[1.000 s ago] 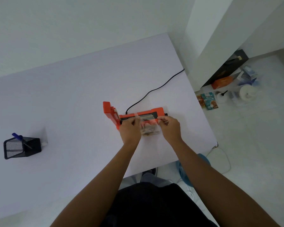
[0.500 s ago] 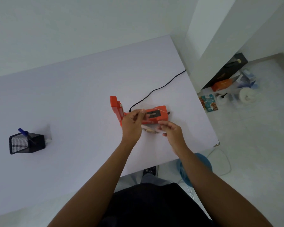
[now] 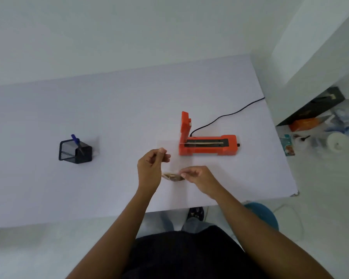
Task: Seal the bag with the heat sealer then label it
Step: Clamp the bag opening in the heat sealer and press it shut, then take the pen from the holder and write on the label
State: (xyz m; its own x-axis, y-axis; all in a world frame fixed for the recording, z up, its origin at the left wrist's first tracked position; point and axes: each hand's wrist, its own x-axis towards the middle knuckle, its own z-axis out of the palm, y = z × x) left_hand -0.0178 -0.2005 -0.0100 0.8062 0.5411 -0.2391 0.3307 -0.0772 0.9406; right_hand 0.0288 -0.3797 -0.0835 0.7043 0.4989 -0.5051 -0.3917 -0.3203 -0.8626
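While both hands hover low over the near middle of the table (image 3: 89, 109), the left hand (image 3: 149, 168) has its fingers curled, thumb and forefinger pinched together at the upper edge of a clear plastic bag (image 3: 173, 176); the film there is nearly invisible, so the exact contact point is hard to make out. Right hand (image 3: 197, 175) sits just beside it, fingers bent, pinching the right end of the same bag, where brownish contents bunch at the bottom. Bag hangs between the 2 hands, its lower part at or just above the tabletop; cannot tell whether it touches. It lies in front of the heat sealer (image 3: 208, 147) and apart from it, not in the jaw. Sealer is orange with a black strip along its base, its lid arm raised upright at the left end, so the sealing bar is exposed. 1 black power cord (image 3: 226, 115) runs from the back of the sealer toward the far right edge of the table and off it. Well to the left stands a black mesh pen holder (image 3: 75, 151) with 1 blue pen (image 3: 77, 141) leaning in it. Off the table to the right, on the pale floor, a dark box (image 3: 314, 105) and assorted packets and containers cluster against the wall; details too small to read.
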